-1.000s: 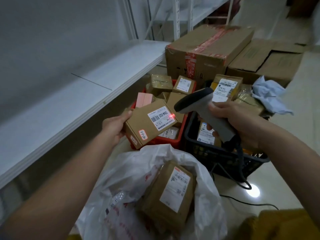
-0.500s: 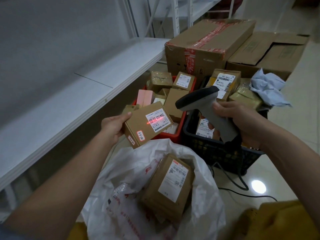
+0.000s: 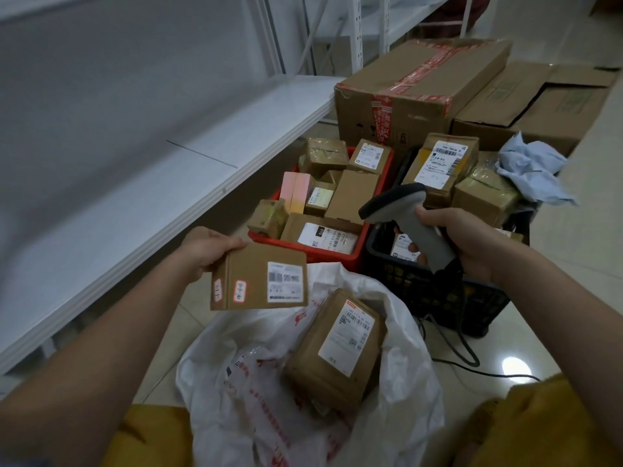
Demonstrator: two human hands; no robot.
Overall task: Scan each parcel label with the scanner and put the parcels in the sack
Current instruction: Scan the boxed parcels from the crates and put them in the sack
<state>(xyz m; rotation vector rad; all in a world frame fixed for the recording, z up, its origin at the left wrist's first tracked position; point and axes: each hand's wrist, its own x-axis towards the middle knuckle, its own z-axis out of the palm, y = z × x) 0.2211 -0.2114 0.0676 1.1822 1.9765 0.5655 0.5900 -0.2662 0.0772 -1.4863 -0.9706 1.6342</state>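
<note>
My left hand [image 3: 205, 251] grips a small brown cardboard parcel [image 3: 251, 281] by its left end, label facing up, just above the far rim of the white plastic sack [image 3: 414, 362]. A taller labelled parcel [image 3: 333, 348] leans inside the sack. My right hand [image 3: 462, 241] holds the grey scanner [image 3: 404, 214] by its handle, its head pointing left over the baskets; no red beam shows on the parcel. A red basket [image 3: 337, 256] and a dark basket [image 3: 428, 288] beyond the sack hold several more parcels.
A white shelf [image 3: 161, 190] runs along the left. Two big cardboard boxes [image 3: 418, 92] stand behind the baskets, with crumpled blue-white wrapping [image 3: 532, 170] at right. The scanner cable [image 3: 472, 362] trails over the tiled floor. Yellow cloth covers my knees at the bottom.
The red beam that lay on the label has gone. My left hand has lowered the parcel toward the sack's mouth and turned it flatter. The scanner stays about where it was.
</note>
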